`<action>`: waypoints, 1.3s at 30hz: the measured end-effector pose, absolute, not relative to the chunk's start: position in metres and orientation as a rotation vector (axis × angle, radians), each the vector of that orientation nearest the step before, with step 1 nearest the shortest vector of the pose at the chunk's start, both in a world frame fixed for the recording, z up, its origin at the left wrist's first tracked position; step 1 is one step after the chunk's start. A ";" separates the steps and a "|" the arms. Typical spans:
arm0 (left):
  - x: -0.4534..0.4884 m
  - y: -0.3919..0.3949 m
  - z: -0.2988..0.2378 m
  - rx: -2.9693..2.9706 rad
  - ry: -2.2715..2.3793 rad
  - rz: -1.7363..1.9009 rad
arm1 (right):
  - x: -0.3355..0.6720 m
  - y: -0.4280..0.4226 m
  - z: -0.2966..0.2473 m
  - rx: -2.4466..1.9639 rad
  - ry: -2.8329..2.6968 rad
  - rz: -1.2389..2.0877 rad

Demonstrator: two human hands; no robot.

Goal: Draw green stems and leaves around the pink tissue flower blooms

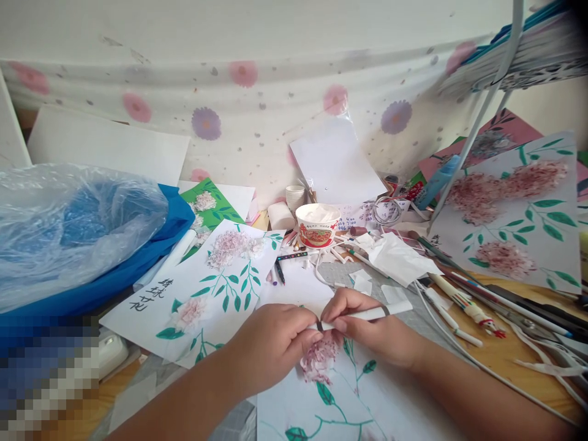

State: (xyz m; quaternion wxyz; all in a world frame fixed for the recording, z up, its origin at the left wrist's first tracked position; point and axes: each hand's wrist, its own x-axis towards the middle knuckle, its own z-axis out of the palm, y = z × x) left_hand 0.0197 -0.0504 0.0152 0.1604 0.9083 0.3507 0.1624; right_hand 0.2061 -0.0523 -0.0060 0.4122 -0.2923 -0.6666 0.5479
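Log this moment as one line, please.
left hand: pinches thin white paper strip; right hand: pinches same strip; beneath: pink-flower painted white sheet

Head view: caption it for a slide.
The left hand and right hand pinch a white paper strip over a flower painting.

Black handwritten characters, seemingly 绣球花, stand on the flower card (202, 288) left of the paper bowl (318, 225); the bowl's red print is illegible.

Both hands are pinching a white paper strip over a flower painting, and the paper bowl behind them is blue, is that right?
Not quite. The head view shows the paper bowl is white with red print, not blue. The left hand and right hand do pinch the white paper strip over the flower painting.
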 end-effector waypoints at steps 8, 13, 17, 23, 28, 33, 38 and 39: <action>0.019 -0.056 0.015 2.665 1.005 0.488 | 0.210 -0.053 -0.015 -0.625 -1.580 1.477; 0.021 -0.054 0.016 2.636 1.020 0.423 | 0.208 -0.053 -0.009 -0.670 -1.545 1.473; 0.020 -0.052 0.020 2.514 1.012 0.414 | 0.218 -0.048 -0.002 -0.622 -1.527 1.498; 0.004 -0.029 0.018 2.262 1.223 0.709 | 0.273 -0.031 0.018 -0.541 -1.116 0.967; 0.004 -0.019 0.007 2.385 1.206 0.598 | 0.269 -0.032 0.018 -0.818 -1.544 0.807; -0.004 -0.008 0.000 2.498 1.417 0.500 | 0.262 -0.033 0.007 -1.237 -1.978 0.330; -0.008 0.002 -0.009 2.561 1.466 0.401 | 0.261 -0.029 0.005 -1.218 -2.259 0.138; -0.007 0.003 -0.010 2.568 1.471 0.393 | 0.259 -0.028 0.004 -1.213 -2.310 0.082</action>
